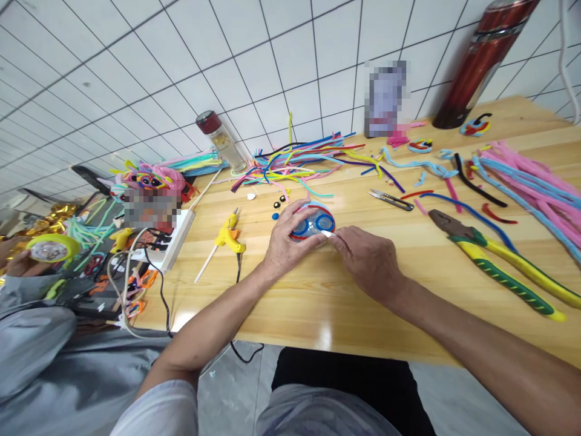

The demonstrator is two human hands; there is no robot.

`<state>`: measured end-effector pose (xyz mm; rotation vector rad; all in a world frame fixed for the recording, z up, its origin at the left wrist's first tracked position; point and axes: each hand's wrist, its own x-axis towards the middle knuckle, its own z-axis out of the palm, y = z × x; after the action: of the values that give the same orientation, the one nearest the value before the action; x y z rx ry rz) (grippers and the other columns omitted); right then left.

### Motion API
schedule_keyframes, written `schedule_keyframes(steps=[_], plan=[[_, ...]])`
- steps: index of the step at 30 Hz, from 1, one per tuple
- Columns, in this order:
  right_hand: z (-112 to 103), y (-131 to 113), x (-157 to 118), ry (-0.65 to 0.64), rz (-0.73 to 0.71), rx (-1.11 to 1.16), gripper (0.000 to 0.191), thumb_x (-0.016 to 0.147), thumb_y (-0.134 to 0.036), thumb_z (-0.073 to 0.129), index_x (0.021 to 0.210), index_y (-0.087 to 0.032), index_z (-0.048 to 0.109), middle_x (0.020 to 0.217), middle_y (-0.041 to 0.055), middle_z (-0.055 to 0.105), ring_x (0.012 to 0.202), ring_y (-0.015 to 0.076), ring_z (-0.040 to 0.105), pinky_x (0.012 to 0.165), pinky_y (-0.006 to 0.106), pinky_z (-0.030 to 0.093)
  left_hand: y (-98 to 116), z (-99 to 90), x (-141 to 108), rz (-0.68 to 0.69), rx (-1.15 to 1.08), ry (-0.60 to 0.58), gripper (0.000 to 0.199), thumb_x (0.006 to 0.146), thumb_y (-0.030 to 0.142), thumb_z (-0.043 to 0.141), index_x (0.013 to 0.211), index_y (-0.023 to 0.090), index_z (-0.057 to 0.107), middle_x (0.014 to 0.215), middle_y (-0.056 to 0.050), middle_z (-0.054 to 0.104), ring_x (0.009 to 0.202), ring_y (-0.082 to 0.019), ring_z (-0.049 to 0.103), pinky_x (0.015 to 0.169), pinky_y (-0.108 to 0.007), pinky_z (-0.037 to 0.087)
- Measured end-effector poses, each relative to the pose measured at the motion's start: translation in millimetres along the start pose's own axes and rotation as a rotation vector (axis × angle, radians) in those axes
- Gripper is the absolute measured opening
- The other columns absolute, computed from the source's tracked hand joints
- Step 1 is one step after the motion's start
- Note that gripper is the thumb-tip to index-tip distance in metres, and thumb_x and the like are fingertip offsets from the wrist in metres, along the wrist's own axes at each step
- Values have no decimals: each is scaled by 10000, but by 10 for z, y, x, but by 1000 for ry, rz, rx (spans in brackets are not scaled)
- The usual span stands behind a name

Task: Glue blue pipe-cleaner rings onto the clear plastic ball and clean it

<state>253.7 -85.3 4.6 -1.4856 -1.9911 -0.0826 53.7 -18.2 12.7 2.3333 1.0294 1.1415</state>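
My left hand point(290, 236) curls around the left side of a round, clear piece point(313, 225) edged in red and light blue, with two blue rings on its face. It rests at the middle of the table. My right hand point(365, 257) pinches a small white piece point(327, 234) whose tip touches the lower right of the round piece, close to my left thumb. What the white piece is I cannot make out. Left of my left hand lie a blue pompom point(275, 216) and two small black-and-yellow bits point(279, 201). A yellow glue gun point(230, 235) lies farther left.
Pliers point(481, 248) and thread snips point(391, 199) lie on the right. Pipe cleaners point(299, 160) heap at the back beside a glass bottle point(222, 140). A red thermos point(481, 66) stands back right. A power strip point(179, 239) and a co-worker's sleeve point(31, 290) are left.
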Motion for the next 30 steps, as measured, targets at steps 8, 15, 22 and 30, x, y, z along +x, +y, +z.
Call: schedule_keyframes(steps=[8,15,22,30], plan=[[-81,25,1,-102,4,1,555,1113,-484,298,892,-175,702,784,54,717,673,143,609,564,292,228,-47,-11,3,17,30,-29,630,852,557,772,1385,258,621,1493,-149,584,1422,-292,545,1180,-517,462],[-82,45,13,-134,7,16,559,1113,-483,294,934,-173,723,810,62,733,673,145,605,563,295,220,-44,-22,6,26,43,-36,634,847,525,793,1400,270,612,1493,-139,585,1428,-301,539,1185,-529,453],[-87,41,9,-125,8,23,553,1112,-485,305,928,-174,723,802,60,730,680,144,616,568,299,243,-55,-10,2,17,32,-36,641,837,531,801,1390,266,617,1491,-144,585,1427,-302,539,1177,-530,462],[-53,15,-6,-89,26,30,559,1113,-490,289,894,-176,697,774,54,717,680,146,617,566,285,244,-28,-4,14,28,3,-15,554,855,508,793,1322,244,657,1469,-141,603,1401,-290,562,1160,-506,478]])
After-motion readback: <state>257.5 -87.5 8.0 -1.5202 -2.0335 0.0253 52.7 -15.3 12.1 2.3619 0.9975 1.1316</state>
